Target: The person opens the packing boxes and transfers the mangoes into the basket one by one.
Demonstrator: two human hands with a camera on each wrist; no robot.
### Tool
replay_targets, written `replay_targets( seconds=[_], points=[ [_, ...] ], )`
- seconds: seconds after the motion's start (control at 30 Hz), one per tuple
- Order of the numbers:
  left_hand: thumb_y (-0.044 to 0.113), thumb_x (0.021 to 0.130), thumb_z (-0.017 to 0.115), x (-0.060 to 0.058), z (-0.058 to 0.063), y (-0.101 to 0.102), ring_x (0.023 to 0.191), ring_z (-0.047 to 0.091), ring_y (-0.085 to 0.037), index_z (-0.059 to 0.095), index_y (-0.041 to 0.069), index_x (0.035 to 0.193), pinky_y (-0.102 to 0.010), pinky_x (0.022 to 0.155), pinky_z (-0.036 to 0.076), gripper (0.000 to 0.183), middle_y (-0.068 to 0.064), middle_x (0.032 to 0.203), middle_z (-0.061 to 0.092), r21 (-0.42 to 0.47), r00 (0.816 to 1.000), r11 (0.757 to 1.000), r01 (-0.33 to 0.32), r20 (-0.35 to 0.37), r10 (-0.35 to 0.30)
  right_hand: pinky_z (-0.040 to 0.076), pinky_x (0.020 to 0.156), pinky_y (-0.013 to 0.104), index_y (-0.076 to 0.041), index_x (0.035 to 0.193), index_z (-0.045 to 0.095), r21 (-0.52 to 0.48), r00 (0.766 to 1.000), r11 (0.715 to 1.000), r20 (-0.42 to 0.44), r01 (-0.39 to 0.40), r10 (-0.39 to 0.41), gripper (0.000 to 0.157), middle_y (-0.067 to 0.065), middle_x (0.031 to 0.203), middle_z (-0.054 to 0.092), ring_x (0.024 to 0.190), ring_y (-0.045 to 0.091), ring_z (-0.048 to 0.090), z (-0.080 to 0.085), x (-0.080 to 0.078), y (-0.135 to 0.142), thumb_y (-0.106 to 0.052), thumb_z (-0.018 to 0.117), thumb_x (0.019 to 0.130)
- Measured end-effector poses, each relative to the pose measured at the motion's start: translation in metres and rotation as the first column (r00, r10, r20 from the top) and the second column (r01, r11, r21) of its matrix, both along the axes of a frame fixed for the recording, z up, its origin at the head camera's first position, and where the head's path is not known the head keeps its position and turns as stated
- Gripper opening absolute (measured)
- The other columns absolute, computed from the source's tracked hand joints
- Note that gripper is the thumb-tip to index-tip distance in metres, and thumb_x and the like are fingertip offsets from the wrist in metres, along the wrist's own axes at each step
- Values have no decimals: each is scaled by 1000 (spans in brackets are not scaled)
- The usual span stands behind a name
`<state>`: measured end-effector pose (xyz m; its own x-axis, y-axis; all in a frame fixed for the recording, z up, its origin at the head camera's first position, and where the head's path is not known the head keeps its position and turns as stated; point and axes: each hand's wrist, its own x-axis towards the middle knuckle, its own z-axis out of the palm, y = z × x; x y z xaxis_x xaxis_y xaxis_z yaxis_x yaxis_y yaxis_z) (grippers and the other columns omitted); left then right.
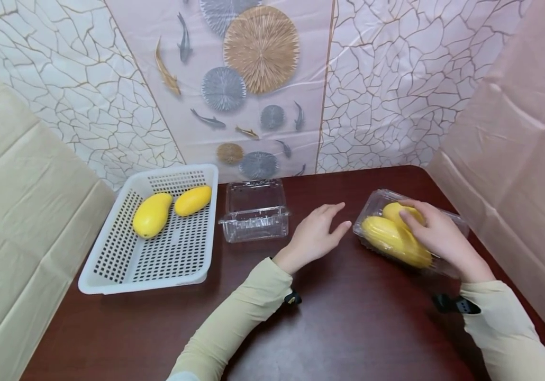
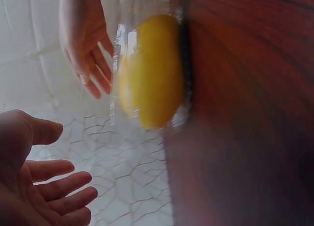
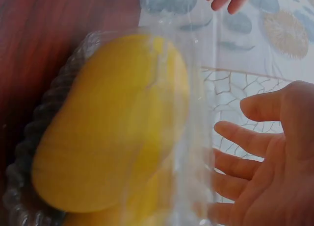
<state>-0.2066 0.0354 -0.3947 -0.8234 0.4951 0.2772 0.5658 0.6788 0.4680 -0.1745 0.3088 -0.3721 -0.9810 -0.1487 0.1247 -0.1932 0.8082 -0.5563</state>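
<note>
A clear plastic clamshell box [image 1: 372, 203] stands at the right of the table with yellow mangoes inside, one long mango [image 1: 391, 241] in front and another mango [image 1: 391, 210] behind it. My right hand [image 1: 436, 233] is over the box, fingers loosely spread; in the right wrist view, clear plastic lies between the fingers [image 3: 240, 164] and the mango [image 3: 113, 123]. To the left of this box, my left hand [image 1: 315, 235] hovers above the table with relaxed fingers, holding nothing. The left wrist view shows its fingers [image 2: 64, 191] apart from the box.
A white perforated basket [image 1: 172, 275] at the left holds two more yellow mangoes, a larger one [image 1: 152, 216] and a smaller one [image 1: 193, 201]. Beside it at the back stands another clear clamshell box [image 1: 255, 225], its lid raised. Patterned sheets surround the dark red table [image 1: 329, 323].
</note>
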Motion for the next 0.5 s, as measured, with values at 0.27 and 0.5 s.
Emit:
replay_targets(
  seconds=[0.27, 0.5],
  points=[
    [44, 101, 57, -4, -25, 16, 130, 54, -16, 50, 13, 149, -32, 102, 47, 57, -4, 143, 58, -23, 996, 1000, 10, 86, -8, 31, 102, 70, 2, 144, 48, 25, 999, 999, 2, 38, -38, 55, 34, 146, 42, 134, 57, 36, -15, 5, 5, -38, 49, 106],
    [45, 100, 59, -9, -38, 25, 126, 57, -15, 53, 13, 147, -31, 99, 49, 57, -4, 141, 59, -15, 990, 1000, -14, 141, 16, 27, 103, 72, 5, 137, 54, 12, 999, 1000, -38, 24, -24, 48, 36, 148, 39, 134, 59, 33, -24, 3, 2, -31, 51, 106]
  ],
)
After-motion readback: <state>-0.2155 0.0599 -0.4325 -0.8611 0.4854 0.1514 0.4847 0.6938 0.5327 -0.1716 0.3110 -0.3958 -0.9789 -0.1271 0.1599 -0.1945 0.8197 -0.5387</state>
